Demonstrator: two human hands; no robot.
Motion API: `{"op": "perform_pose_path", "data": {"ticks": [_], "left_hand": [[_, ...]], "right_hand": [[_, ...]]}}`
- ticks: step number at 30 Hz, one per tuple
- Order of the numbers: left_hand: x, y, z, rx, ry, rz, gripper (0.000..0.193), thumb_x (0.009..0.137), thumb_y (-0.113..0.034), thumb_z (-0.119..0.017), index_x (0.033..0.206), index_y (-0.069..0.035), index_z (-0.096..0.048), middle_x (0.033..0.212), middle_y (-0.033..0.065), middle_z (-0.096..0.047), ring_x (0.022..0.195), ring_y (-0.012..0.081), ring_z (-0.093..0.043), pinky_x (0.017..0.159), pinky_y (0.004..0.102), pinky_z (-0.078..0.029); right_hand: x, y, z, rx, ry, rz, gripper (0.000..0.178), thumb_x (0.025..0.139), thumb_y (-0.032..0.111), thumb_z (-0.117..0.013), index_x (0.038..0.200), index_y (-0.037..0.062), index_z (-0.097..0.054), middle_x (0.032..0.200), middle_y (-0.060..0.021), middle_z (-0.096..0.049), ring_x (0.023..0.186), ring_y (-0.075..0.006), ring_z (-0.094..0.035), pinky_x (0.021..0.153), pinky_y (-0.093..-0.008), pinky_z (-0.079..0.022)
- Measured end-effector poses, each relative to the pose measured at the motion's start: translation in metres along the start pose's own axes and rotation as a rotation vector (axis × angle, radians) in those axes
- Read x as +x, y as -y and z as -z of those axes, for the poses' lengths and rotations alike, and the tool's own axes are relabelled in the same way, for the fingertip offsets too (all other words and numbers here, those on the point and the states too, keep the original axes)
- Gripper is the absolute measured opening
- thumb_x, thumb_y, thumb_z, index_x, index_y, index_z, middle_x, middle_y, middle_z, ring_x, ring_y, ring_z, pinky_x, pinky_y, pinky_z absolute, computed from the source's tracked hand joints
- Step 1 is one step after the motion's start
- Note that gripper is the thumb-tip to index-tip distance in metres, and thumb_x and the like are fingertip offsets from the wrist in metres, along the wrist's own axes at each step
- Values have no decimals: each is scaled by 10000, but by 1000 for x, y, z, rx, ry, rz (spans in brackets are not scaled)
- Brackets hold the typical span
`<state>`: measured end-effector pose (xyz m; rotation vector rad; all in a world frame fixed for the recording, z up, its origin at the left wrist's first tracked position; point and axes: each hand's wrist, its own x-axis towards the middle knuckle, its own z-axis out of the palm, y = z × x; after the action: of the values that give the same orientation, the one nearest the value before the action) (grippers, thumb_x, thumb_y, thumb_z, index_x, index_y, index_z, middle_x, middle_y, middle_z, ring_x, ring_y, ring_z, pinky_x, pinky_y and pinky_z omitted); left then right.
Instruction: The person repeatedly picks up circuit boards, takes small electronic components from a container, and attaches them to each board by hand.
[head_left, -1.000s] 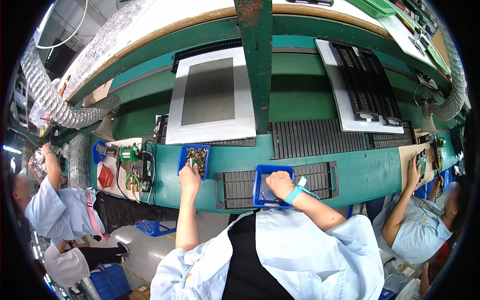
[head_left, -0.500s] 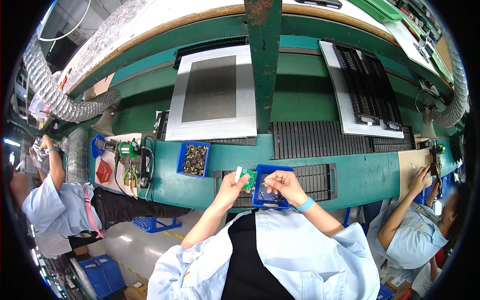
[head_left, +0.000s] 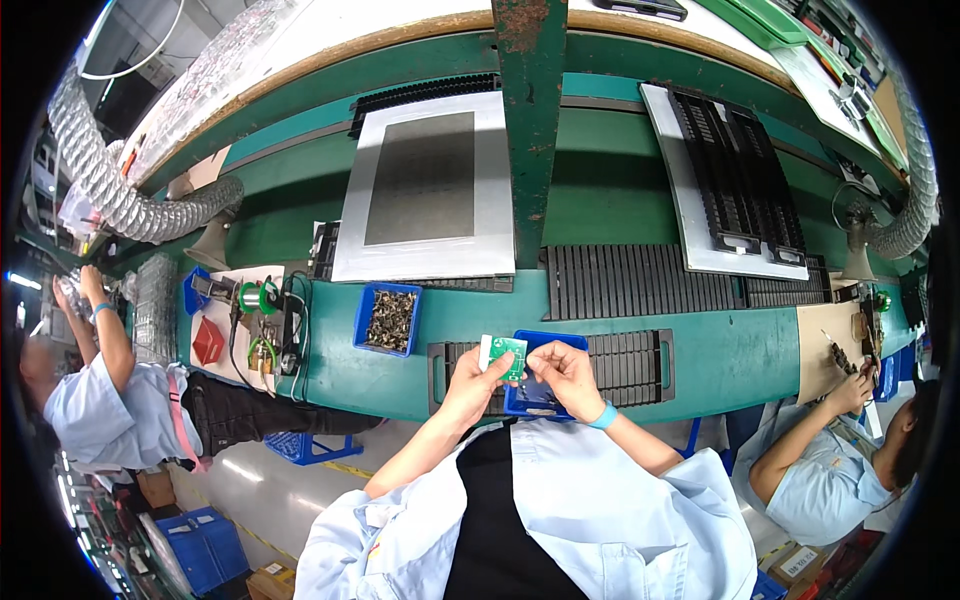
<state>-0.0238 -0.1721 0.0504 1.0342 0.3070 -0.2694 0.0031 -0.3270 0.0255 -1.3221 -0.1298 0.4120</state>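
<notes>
Green tabletop (head_left: 325,365) is lying open between the tool board on the left (head_left: 213,325) and the black slotted tray (head_left: 640,368), its near edge curving close to the wearer's body. The green circuit board (head_left: 511,358) is hovering over the tray, near the blue bin's (head_left: 556,339) left rim. The left hand (head_left: 471,386) is angling inward, fingers pinching the circuit board; the right hand (head_left: 568,379) is facing it, thumb and forefinger pressing together, anything between them being too small to tell.

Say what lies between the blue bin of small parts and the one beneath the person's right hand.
The head view shows green benchtop, then one end of a black slotted tray, below the left hand holding a green circuit board.
</notes>
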Motion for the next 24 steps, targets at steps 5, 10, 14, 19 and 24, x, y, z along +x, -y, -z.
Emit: {"op": "perform_pose_path", "data": {"ticks": [5,10,14,19,24], "left_hand": [[1,2,0,126,-8,-83,116,809,-46,-562,890,29,-524,783,89,-580,669,120,-555,584,200,-451],[3,4,2,190,-42,-68,99,780,-17,-588,850,29,-536,764,92,-583,649,113,-549,580,190,-447],[7,9,13,99,44,-75,98,770,-2,-595,844,31,-539,754,93,-583,636,116,-550,579,186,-446],[4,8,10,-86,137,-31,107,760,12,-599,846,33,-539,728,89,-582,617,119,-549,574,184,-442],[3,8,11,-173,206,35,101,754,19,-600,837,24,-544,716,88,-576,611,135,-543,569,201,-439]], "right_hand": [[-1,3,0,-21,29,-33,41,809,22,-545,802,-17,-552,679,-43,-545,565,-68,-450,523,-161,-376],[-1,-1,2,-66,47,-21,41,810,28,-547,799,-12,-550,678,-43,-544,556,-67,-436,525,-159,-373],[0,3,4,74,130,-72,30,809,24,-547,799,-4,-549,679,-43,-542,553,-66,-432,522,-156,-370],[1,-5,8,367,239,-211,29,806,30,-554,797,3,-559,697,-43,-561,555,-63,-435,518,-152,-362],[4,-15,8,532,297,-319,37,807,42,-566,785,12,-571,702,-43,-568,551,-61,-427,515,-147,-356]]}}
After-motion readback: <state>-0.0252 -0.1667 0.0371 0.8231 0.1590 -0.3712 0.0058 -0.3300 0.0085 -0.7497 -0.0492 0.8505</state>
